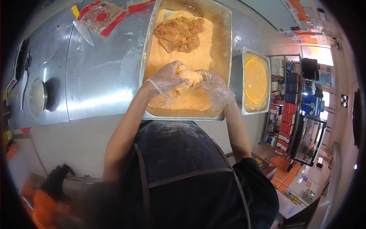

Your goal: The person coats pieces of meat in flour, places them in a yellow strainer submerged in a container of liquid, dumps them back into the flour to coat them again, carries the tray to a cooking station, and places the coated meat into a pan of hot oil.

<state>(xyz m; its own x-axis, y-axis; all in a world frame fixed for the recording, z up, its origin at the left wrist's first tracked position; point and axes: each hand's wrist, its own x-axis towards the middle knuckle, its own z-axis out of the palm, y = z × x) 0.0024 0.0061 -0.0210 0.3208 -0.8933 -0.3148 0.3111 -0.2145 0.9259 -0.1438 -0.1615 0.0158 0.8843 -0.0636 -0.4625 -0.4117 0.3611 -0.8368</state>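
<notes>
Both of my hands wear clear plastic gloves and are over a large metal tray (227, 45) of orange-tinted flour (171, 57). My left hand (167, 78) has its fingers closed on the left side of a flour-coated piece of chicken (189, 77). On the right side of the same piece, my right hand (215, 87) is closed too. A heap of brown marinated chicken (177, 34) lies on the flour at the far end of the tray.
Right of the tray is a smaller metal pan (255, 80) of yellow liquid. A knife (83, 31) with a yellow handle and a red-and-clear bag (102, 16) lie at the upper left. A round bowl (38, 97) stands far left. A person in orange (47, 208) is at the lower left.
</notes>
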